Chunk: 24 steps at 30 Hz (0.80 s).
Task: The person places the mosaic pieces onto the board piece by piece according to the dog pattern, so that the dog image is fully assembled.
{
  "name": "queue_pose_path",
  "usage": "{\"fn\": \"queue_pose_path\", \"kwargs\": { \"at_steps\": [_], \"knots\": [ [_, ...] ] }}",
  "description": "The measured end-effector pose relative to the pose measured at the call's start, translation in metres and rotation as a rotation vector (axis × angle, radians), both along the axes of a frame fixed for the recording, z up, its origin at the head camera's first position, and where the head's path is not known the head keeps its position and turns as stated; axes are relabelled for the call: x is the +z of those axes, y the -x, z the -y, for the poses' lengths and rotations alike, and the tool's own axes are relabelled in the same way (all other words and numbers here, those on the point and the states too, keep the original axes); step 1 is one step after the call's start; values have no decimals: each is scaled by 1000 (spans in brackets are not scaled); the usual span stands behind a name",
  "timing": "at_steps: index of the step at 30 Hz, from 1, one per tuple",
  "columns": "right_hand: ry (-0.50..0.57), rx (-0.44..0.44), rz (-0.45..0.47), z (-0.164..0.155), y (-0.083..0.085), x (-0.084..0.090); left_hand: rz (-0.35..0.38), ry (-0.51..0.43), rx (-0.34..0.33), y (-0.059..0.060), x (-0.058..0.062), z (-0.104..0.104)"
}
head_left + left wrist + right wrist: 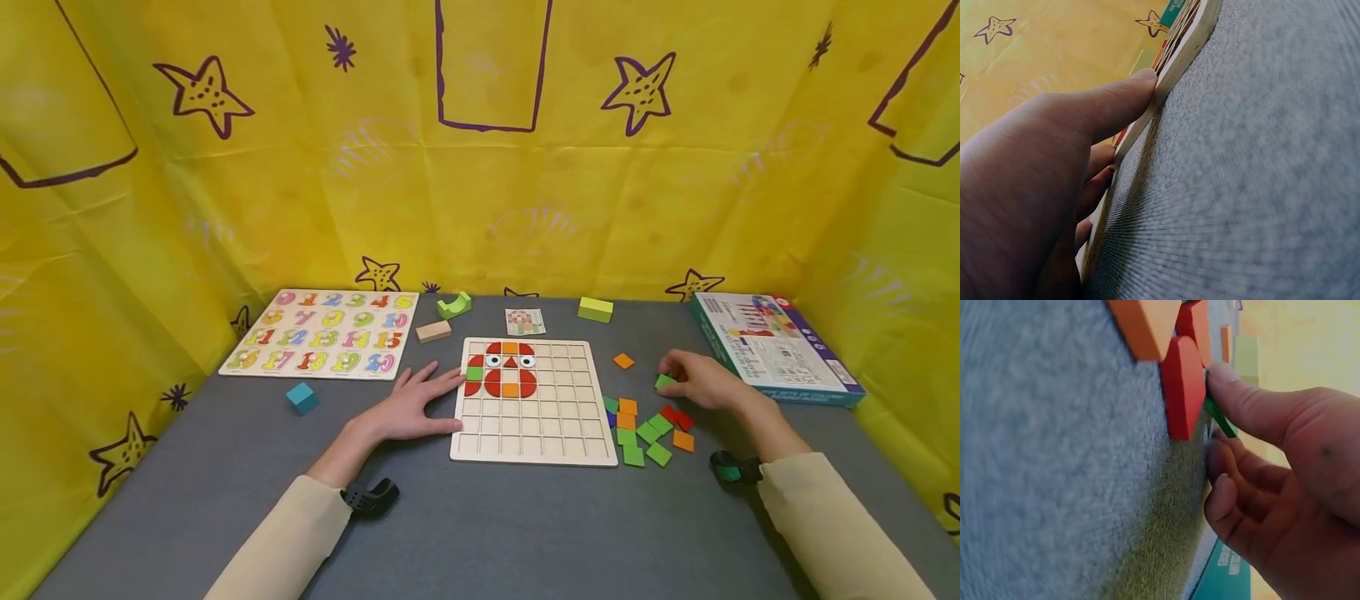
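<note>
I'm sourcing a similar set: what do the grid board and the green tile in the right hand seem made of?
The grid board looks like wood, plain and matte: its bare edge is pale tan. The green tile may be painted wood, given its flat, even colour, though plastic is possible.

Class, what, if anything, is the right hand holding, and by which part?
The right hand pinches a green tile at its side toward the palm; exact contact is hidden.
</note>
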State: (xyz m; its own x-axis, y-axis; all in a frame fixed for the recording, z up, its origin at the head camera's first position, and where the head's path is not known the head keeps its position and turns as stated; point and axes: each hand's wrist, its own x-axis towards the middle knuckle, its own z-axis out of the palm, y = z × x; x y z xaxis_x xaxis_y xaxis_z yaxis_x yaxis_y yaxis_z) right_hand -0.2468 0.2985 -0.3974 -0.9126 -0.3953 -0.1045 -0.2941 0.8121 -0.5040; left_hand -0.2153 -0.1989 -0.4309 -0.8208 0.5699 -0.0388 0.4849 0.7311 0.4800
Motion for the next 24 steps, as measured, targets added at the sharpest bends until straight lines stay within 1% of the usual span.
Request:
{"fn": "queue_pose_path", "kwargs": {
  "at_steps": [7, 12, 17, 24],
  "knots": [
    [32, -24, -24, 8, -3, -1, 7, 0, 8, -1, -1, 1],
    [60, -46, -40, 19, -7, 9, 12, 1, 9, -2, -1, 0],
    [104, -53, -57, 42, -10, 20, 9, -4, 7, -1, -1, -1],
    [167, -9, -57, 84, -10, 22, 2, -12, -1, 1, -1, -1]
  ]
}}
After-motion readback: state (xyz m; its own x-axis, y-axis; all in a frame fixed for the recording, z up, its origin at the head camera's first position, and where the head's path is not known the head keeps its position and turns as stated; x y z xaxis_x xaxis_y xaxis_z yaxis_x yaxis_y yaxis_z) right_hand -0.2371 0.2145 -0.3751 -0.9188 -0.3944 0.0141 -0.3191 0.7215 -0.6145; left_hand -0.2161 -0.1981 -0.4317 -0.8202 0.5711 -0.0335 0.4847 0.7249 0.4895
